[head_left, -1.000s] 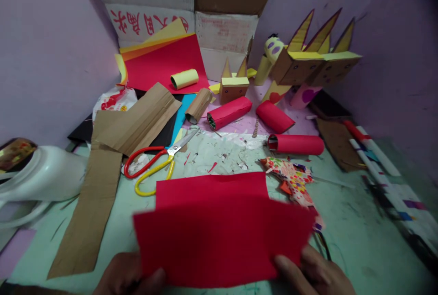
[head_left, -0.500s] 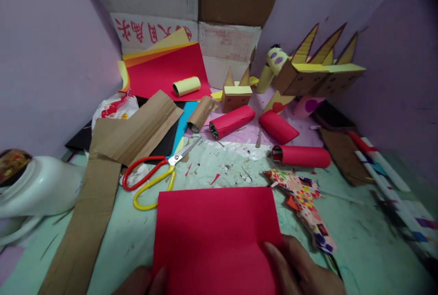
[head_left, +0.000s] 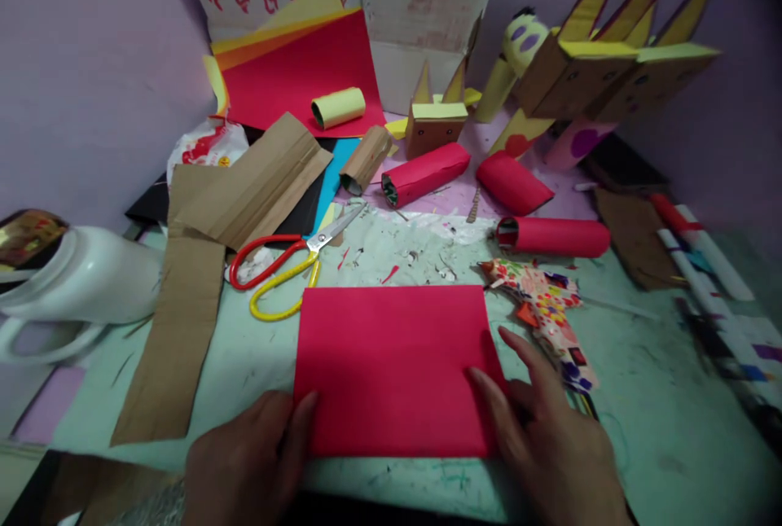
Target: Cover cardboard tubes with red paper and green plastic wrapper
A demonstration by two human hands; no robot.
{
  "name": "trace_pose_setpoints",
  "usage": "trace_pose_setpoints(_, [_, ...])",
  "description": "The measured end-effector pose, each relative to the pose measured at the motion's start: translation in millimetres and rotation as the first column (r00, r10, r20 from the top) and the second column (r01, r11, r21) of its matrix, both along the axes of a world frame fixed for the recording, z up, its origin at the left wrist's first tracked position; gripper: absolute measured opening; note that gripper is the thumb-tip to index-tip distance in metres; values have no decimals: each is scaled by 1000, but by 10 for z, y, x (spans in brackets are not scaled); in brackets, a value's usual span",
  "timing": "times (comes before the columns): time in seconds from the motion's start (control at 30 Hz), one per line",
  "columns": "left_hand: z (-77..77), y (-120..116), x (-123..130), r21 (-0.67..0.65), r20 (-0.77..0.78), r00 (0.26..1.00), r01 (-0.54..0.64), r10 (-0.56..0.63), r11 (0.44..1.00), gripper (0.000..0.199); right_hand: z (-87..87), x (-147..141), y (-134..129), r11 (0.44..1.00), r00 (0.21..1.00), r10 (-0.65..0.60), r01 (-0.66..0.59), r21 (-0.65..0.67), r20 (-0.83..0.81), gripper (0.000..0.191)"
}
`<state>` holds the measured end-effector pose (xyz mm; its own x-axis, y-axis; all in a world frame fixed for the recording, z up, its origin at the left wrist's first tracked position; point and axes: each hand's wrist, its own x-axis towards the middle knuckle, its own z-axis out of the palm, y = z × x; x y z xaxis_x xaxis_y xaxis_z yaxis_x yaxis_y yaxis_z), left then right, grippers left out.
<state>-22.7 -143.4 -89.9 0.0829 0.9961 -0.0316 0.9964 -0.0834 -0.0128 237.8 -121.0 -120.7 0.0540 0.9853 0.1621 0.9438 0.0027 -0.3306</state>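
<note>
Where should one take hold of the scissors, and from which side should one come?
Probably grip the scissors by the handle loops, coming from the near left with the left hand: these lie wide toward that side, while the blades point away toward the far right.

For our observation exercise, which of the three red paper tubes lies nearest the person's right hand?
The rightmost red tube, just beyond the floral glue gun; the middle tube and leftmost tube both lie farther from the right hand.
</note>
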Motion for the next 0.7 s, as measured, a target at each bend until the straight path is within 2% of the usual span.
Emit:
trace_pose_setpoints(0.13, [-22, -5, 0, 64, -44, 998, 49, -46, 997, 53, 19, -64, -3, 995, 994, 22, -32, 95, 108, 52])
trace_pose_setpoints(0.3, [-67, -32, 1, 183, -107, 987, 136, -117, 974, 50, 2, -108, -32, 981, 944, -49, -16, 192, 325, 50])
trace_pose_setpoints(0.43, [4, -32, -101, 91, -154, 986, 69, -55, 993, 39, -8, -117, -52, 988, 918, -30, -33, 150, 397, 43])
trace_pose_setpoints(0.47, [24, -21, -124, 113, -139, 988, 82, -66, 990, 35, -12, -116, -53, 988, 919, -25, -37, 150, 393, 40])
trace_pose_setpoints(0.53, [49, 23, -110, 266, -90, 979, 201, -183, 943, 33, -20, -113, -47, 987, 926, -21, -42, 157, 378, 37])
trace_pose_setpoints(0.6, [43, 103, 25, 410, -61, 925, 366, -376, 835, 39, -27, -116, -34, 986, 931, -20, -42, 163, 363, 34])
trace_pose_setpoints(0.67, [6, 210, 272, 384, -12, 855, 483, -519, 787, 41, -39, -126, -22, 985, 938, -8, -53, 166, 346, 32])
trace_pose_setpoints(0.7, [-21, 267, 412, 444, -1, 818, 515, -575, 733, 44, -48, -131, -18, 984, 941, -1, -59, 166, 338, 32])
